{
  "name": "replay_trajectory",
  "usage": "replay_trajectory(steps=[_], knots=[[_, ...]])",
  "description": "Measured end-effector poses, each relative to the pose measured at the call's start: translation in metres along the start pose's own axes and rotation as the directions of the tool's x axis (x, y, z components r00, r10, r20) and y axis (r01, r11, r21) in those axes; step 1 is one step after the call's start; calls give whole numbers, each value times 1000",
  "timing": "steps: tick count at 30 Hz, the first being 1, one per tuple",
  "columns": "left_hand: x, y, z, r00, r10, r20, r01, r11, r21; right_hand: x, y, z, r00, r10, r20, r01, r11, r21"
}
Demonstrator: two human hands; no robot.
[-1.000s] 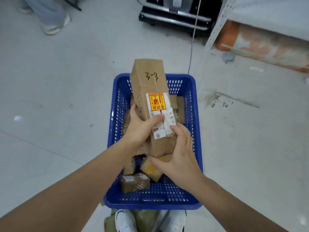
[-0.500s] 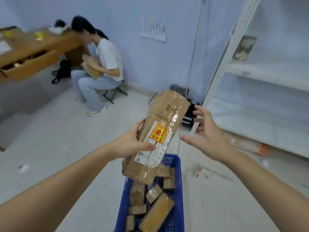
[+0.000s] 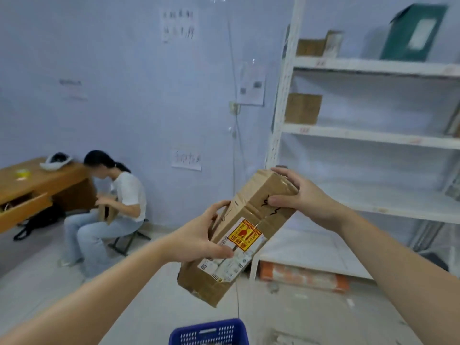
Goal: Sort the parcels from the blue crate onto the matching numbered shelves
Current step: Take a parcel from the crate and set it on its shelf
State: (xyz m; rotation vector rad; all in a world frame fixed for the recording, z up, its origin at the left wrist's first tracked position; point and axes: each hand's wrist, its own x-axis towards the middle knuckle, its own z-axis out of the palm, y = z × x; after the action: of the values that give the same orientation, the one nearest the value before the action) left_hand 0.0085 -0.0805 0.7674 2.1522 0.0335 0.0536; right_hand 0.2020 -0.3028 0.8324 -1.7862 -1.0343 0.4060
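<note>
A long brown cardboard parcel [image 3: 251,215] with a yellow-red sticker, a white shipping label and handwritten black marks hangs tilted in the air in front of me. My left hand [image 3: 199,235] grips its lower left side, thumb on the label. My right hand [image 3: 298,195] clasps its upper end, thumb over the handwriting. Only the far rim of the blue crate [image 3: 209,331] shows at the bottom edge. The white shelf unit [image 3: 373,136] stands on the right with small red tags on its shelf edges.
Brown boxes [image 3: 302,108] and a green box [image 3: 413,33] sit on the upper shelves. A person [image 3: 117,205] sits on a stool at left beside a wooden desk [image 3: 37,185]. A white cable [image 3: 234,145] hangs down the wall. An orange-white roll [image 3: 303,277] lies under the shelf.
The view has risen from the crate to the room and shelves. The parcel was lifted out of the crate, and my right hand, free half a second ago, now grips its upper end.
</note>
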Motion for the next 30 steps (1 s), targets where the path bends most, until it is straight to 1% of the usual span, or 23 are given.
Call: replay_trajectory(steps=[4,6,8,11,14,16,17,22,24,28,30], knots=[[19,31,6,995,94,-25,-96,991,-96,-18,-24,-20,978,-56,-199,78,991,104],[34,47,19,987,140,-77,-151,976,-157,-27,-29,-30,952,-74,-298,138,970,200],[48,63,36,976,176,-130,-203,949,-240,-37,-32,-36,931,-78,-357,189,938,289],[75,90,68,960,188,-205,-255,892,-373,-56,-28,-45,919,-59,-390,190,933,307],[96,125,100,944,169,-284,-299,804,-514,-85,-13,-57,940,-43,-338,139,954,266],[115,144,121,942,158,-294,-310,746,-590,-107,4,-74,954,-16,-298,88,969,229],[123,150,130,944,161,-288,-309,736,-603,-116,12,-84,957,8,-290,56,975,215],[172,186,195,954,207,-218,-298,755,-584,-165,53,-154,956,138,-260,-101,983,153],[193,202,229,958,224,-180,-288,760,-583,-186,68,-188,944,163,-286,-137,985,108],[244,232,289,959,281,-33,-253,800,-544,-219,101,-261,925,162,-344,-156,987,46],[268,248,315,956,293,19,-240,818,-523,-231,117,-294,918,171,-358,-171,985,32]])
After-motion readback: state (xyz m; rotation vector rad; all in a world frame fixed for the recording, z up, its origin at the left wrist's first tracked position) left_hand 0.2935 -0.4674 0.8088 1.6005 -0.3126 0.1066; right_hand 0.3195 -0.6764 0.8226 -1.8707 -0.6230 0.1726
